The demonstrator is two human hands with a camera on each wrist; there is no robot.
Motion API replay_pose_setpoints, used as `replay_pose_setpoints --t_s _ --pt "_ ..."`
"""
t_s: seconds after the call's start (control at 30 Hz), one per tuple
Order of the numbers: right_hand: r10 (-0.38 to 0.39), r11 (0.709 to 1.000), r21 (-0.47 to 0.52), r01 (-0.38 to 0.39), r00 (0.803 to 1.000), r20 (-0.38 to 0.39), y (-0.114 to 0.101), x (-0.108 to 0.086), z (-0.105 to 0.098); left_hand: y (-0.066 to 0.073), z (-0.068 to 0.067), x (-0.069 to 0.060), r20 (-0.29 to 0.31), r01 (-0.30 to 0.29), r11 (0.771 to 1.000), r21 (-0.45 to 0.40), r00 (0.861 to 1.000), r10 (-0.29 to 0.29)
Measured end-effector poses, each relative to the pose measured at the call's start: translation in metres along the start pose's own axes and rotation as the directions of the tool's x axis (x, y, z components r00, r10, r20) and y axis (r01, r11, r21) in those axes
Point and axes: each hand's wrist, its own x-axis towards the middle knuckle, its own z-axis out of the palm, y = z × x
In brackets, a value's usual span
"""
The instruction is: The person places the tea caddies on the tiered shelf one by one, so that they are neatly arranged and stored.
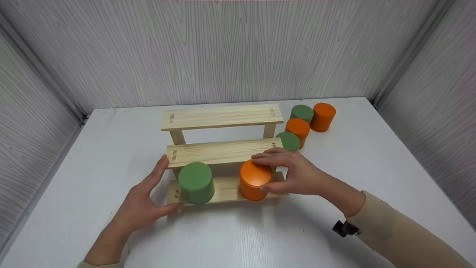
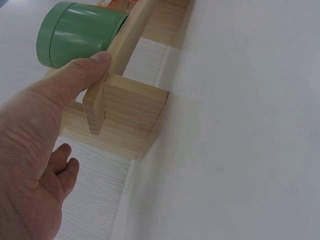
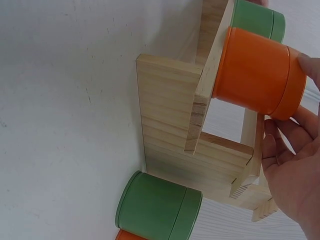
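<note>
A three-tier wooden stand stands on the table. On its lowest board sit a green canister at the left and an orange canister at the right, both upright. My right hand holds the orange one by its lid, with the thumb in front and the fingers behind, as the right wrist view also shows. At the stand's left end, my left hand is spread. Its thumb touches the lowest board's front edge, and its index finger is against the middle board's left end.
Right of the stand, more canisters are grouped: a green one close to the middle board, an orange one, another green one and another orange one. Grey wood-grain panels surround the white table.
</note>
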Motion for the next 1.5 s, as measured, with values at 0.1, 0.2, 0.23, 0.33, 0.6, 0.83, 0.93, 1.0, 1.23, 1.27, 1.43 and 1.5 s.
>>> replay_pose_setpoints --t_s 0.1,0.2,0.23,0.33,0.6,0.83,0.93,1.0,1.23,1.27,1.43,1.5 --pt "0.012 1.0 0.002 -0.012 1.0 0.009 0.0 0.0 0.0 0.0 0.0 0.0 -0.001 -0.004 1.0 0.003 1.0 0.004" --pt "0.011 1.0 0.006 -0.011 1.0 0.017 0.0 0.0 0.0 0.0 -0.001 -0.001 -0.003 -0.006 1.0 0.01 1.0 0.006" --pt "0.01 1.0 0.008 -0.01 1.0 0.018 0.0 0.0 0.0 0.0 -0.001 -0.001 -0.003 -0.008 1.0 0.013 1.0 0.008" --pt "0.004 1.0 0.017 -0.005 1.0 0.016 0.0 0.0 -0.001 0.0 -0.001 -0.001 -0.006 -0.018 1.0 0.02 1.0 0.019" --pt "0.018 1.0 0.012 -0.018 0.999 -0.034 -0.003 -0.004 -0.015 0.0 -0.002 -0.001 -0.017 -0.044 0.999 0.008 0.999 0.044" --pt "0.017 1.0 0.007 -0.017 0.992 -0.123 -0.001 -0.01 -0.042 -0.002 -0.002 -0.001 -0.024 -0.06 0.998 0.0 0.998 0.06" --pt "0.009 1.0 -0.012 -0.011 0.986 -0.169 0.001 -0.013 -0.056 -0.003 -0.002 -0.002 -0.026 -0.069 0.998 0.008 0.997 0.069" --pt "0.003 0.999 -0.036 -0.01 0.98 -0.197 0.002 -0.015 -0.066 -0.003 -0.001 -0.002 -0.025 -0.072 0.997 0.013 0.997 0.073" --pt "0.099 0.988 -0.083 -0.128 0.952 -0.29 0.012 -0.025 -0.091 -0.003 0.0 -0.002 -0.018 -0.063 0.998 0.008 0.998 0.063" --pt "0.12 0.986 -0.076 -0.149 0.947 -0.299 0.016 -0.027 -0.093 -0.003 0.0 -0.002 -0.018 -0.062 0.998 0.007 0.998 0.062" --pt "0.205 0.972 -0.044 -0.231 0.925 -0.319 0.039 -0.032 -0.093 -0.004 0.001 -0.002 -0.019 -0.064 0.998 0.011 0.998 0.064" --pt "0.249 0.962 -0.029 -0.271 0.917 -0.311 0.049 -0.034 -0.091 -0.004 0.001 -0.002 -0.019 -0.067 0.998 0.012 0.998 0.067"
